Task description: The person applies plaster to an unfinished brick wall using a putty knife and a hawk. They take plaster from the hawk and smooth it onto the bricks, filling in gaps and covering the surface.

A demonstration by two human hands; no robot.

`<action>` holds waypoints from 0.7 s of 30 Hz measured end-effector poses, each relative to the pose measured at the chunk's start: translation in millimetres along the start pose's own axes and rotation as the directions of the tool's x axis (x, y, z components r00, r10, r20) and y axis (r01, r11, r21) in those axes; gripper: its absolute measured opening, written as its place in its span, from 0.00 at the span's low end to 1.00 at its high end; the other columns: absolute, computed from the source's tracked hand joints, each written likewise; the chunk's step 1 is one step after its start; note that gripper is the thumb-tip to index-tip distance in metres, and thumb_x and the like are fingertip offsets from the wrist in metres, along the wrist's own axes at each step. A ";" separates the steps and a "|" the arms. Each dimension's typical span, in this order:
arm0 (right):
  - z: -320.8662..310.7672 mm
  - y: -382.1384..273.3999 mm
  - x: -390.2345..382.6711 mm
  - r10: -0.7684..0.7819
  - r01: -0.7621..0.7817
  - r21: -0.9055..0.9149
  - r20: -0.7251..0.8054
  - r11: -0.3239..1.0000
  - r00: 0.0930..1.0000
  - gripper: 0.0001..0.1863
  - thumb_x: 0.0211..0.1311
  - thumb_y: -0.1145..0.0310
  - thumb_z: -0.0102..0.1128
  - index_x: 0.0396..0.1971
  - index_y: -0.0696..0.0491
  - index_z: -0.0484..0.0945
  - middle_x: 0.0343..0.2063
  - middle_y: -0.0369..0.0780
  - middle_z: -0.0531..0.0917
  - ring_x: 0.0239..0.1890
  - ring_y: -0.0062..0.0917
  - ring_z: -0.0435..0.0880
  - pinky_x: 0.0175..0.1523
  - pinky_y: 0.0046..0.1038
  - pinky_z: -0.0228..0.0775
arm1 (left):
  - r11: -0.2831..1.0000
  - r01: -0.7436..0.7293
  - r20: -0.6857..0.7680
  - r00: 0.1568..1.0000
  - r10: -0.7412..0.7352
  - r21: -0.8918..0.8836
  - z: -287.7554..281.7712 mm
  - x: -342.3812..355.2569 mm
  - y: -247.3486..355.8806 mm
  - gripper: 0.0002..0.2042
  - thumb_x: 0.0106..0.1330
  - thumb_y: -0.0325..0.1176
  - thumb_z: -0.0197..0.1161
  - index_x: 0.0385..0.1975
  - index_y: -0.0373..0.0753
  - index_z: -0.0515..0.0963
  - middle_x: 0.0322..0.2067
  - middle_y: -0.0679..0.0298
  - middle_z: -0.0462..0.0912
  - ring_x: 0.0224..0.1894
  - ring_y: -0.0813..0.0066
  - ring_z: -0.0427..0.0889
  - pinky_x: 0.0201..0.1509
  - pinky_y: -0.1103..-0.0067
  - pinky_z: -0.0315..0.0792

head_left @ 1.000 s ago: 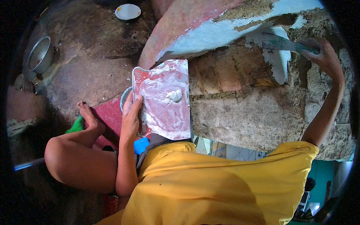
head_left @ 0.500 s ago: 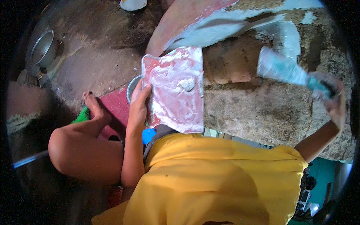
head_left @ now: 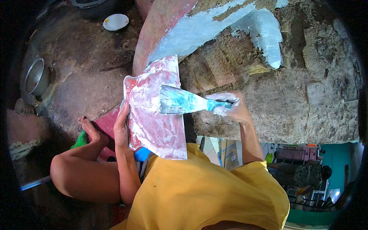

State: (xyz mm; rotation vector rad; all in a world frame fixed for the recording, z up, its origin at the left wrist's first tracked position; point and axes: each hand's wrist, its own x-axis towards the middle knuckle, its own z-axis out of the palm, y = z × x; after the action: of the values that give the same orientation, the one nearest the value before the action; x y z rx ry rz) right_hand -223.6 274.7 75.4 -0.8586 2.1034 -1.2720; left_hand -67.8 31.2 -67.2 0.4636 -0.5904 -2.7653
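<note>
Left hand [head_left: 122,122]: closed on the left edge of the red board [head_left: 153,134], thumb on top
Right hand [head_left: 234,107]: wrapped round the handle of the scraper [head_left: 191,103], fingers smeared white
Scraper: blade over the middle of the board, pointing left; I cannot tell if it touches
Board: streaked with white paste [head_left: 163,69], held in front of the yellow shirt [head_left: 214,184]
Rough surface [head_left: 306,76]: on my right, bears a pale patch [head_left: 268,34]
</note>
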 end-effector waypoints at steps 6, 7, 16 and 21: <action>2.2 15.3 3.8 0.046 -0.046 -0.015 0.000 0.999 0.999 0.20 0.40 0.74 0.68 0.37 0.61 0.78 0.35 0.42 0.81 0.36 0.22 0.79 0.43 0.23 0.71 | 0.997 -0.081 0.022 0.996 0.082 -0.019 3.0 -6.2 2.9 0.21 0.65 0.33 0.44 0.56 0.30 0.59 0.53 0.58 0.67 0.54 0.73 0.67 0.58 0.78 0.59; -2.3 15.8 2.6 0.033 -0.032 -0.029 0.019 0.999 0.999 0.20 0.40 0.74 0.68 0.37 0.61 0.78 0.35 0.42 0.81 0.36 0.22 0.79 0.43 0.24 0.71 | 0.996 -0.090 -0.011 0.996 0.090 0.005 2.3 -8.3 3.8 0.21 0.65 0.33 0.45 0.56 0.30 0.58 0.53 0.58 0.67 0.54 0.73 0.67 0.58 0.78 0.59; -61.8 -0.3 -31.7 0.102 -0.140 -0.438 -0.110 0.888 0.989 0.17 0.44 0.69 0.65 0.38 0.55 0.79 0.37 0.40 0.80 0.41 0.23 0.77 0.48 0.27 0.68 | 0.921 -0.045 -0.196 0.972 0.130 0.386 -3.5 -9.4 18.1 0.27 0.61 0.38 0.51 0.57 0.29 0.57 0.52 0.60 0.67 0.53 0.75 0.66 0.58 0.83 0.55; -60.5 -54.1 -16.6 0.094 -0.061 -0.506 0.040 0.861 0.995 0.18 0.43 0.69 0.64 0.38 0.56 0.78 0.36 0.40 0.81 0.39 0.21 0.78 0.46 0.24 0.68 | 0.864 0.093 0.011 0.994 -0.113 0.495 4.8 -12.7 28.7 0.24 0.61 0.37 0.51 0.54 0.28 0.61 0.49 0.61 0.71 0.48 0.77 0.71 0.54 0.83 0.60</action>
State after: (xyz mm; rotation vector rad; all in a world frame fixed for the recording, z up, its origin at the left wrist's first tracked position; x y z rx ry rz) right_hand -242.5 302.1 151.2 -0.9951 2.4329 -0.6376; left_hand -52.3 11.8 -47.4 0.5584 -1.3360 -2.7047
